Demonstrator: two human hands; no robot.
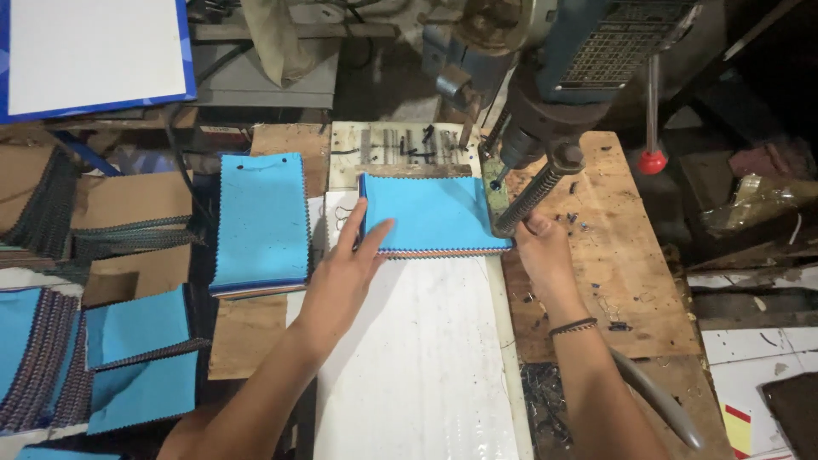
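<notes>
We hold a stack of blue fabric swatches (434, 217) on the white table (417, 366), its right edge under the drill press (545, 102). Our left hand (341, 277) lies open and flat, fingers spread on the stack's lower left corner. Our right hand (538, 247) pinches the stack's lower right corner, just beside the coiled spring (528, 200) and the drill bit (496, 181).

Risks, as we judge them: the right-hand fingers sit very near the bit, so a slip could bring them under it. The stack is only hand-held; if the bit grabs, layers may twist or shift and the hole would wander. A second stack (260, 221) lies well apart at left.
</notes>
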